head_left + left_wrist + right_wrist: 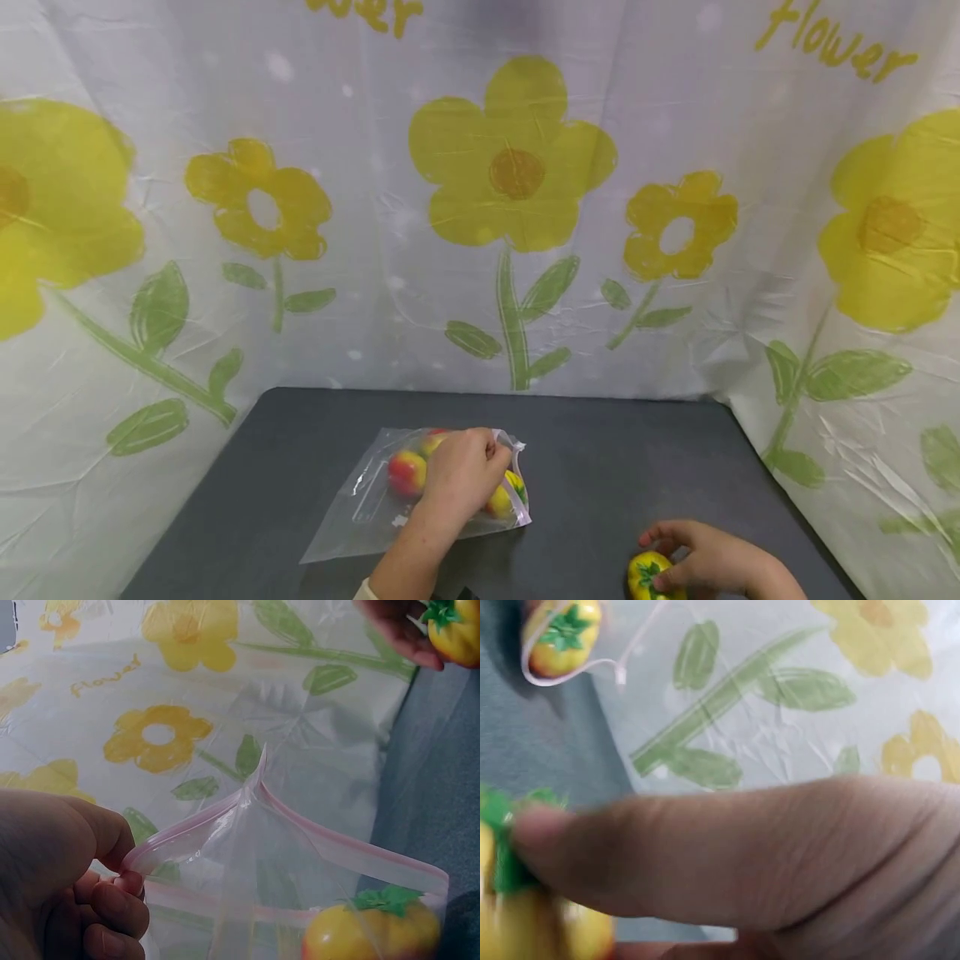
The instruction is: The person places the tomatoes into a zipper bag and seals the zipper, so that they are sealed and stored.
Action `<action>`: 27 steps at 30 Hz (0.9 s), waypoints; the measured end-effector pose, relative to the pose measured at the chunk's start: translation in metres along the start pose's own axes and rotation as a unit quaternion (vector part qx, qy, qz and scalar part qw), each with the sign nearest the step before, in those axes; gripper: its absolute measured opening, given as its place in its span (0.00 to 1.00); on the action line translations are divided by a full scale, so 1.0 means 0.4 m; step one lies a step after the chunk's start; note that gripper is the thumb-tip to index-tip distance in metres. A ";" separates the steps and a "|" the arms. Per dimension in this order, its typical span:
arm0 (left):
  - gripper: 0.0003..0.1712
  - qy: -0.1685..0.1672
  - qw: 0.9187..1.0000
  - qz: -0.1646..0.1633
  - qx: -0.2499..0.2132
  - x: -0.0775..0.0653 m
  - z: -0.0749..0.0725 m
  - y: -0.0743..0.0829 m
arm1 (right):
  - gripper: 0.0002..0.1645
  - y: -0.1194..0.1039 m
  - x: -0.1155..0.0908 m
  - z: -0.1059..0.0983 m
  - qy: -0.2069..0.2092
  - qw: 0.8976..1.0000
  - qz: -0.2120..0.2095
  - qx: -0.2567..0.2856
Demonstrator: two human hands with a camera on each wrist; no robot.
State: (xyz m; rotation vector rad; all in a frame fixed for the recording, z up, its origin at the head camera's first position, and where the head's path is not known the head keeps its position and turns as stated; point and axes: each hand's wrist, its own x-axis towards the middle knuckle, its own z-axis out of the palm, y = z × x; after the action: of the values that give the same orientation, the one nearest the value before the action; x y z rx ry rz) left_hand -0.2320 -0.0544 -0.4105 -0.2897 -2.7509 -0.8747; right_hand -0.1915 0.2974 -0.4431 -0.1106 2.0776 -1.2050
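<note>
My left hand pinches the pink zip edge of a clear zip bag lying on the table. In the left wrist view, that bag's mouth stands partly apart beside my left fingers. Inside lie red-and-yellow toy fruits and, near the mouth, a yellow one with a green leafy top. At the table's near right, my right hand grips another yellow toy fruit with a green leafy top. The right wrist view has my thumb across its green top; the other fingers are mostly hidden there.
The dark grey table is enclosed at the back and sides by a whitish curtain printed with yellow flowers. The right table edge runs close past my right hand.
</note>
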 end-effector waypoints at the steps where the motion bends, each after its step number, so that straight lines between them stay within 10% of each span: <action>1: 0.22 0.001 1.000 0.000 0.000 0.000 -0.001 0.001 | 0.22 0.007 -0.004 0.000 -0.006 1.000 -0.011 0.007; 11: 0.21 0.006 1.000 -0.001 0.008 0.002 -0.010 0.002 | 0.26 0.065 -0.005 -0.007 -0.073 0.991 -0.067 0.095; 18: 0.22 0.004 1.000 -0.005 0.009 0.006 -0.016 0.000 | 0.22 0.028 0.044 0.011 0.058 0.996 -0.069 0.017; 27: 0.22 0.006 1.000 -0.002 0.002 -0.003 -0.012 0.002 | 0.29 -0.063 0.112 0.082 0.123 0.984 -0.087 0.092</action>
State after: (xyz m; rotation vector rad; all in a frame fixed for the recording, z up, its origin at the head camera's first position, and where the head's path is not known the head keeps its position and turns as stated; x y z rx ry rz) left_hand -0.2300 -0.0566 -0.4065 -0.2761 -2.7432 -0.8689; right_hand -0.2110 0.2416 -0.4576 -0.0608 2.1880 -1.5803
